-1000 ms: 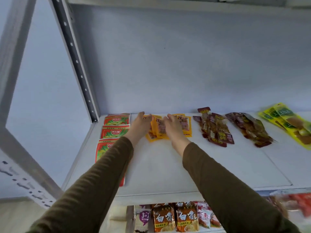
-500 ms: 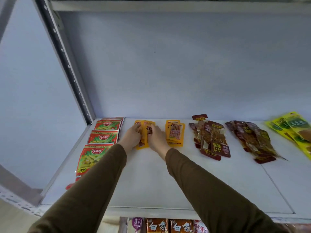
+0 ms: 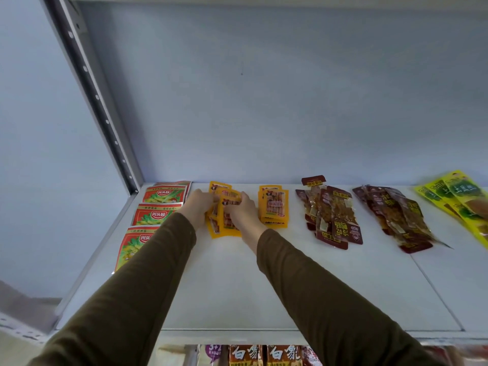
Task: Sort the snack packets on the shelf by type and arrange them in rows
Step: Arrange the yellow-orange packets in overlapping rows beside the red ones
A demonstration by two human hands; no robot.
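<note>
Both hands (image 3: 224,210) pinch flat, glossy orange packets (image 3: 227,225) on the smooth white shelf (image 3: 237,281).

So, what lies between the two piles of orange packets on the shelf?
The right hand lies there, gripping the left orange pile; beside it, toward the right orange pile, bare shelf. Head view.

Open shelf front, crowded back edge.

I see the white shelf board (image 3: 237,286) bare across its whole front half, so a hand can pass freely there. Along the back, red-and-green foil packets (image 3: 155,215) line the left edge beside the grey perforated upright post (image 3: 92,85). My two hands close off the first orange packet pile (image 3: 224,220); narrow bare lanes separate the second orange stack (image 3: 273,207), the two dark red packet heaps (image 3: 332,217) and the yellow-green packets (image 3: 459,199).
</note>
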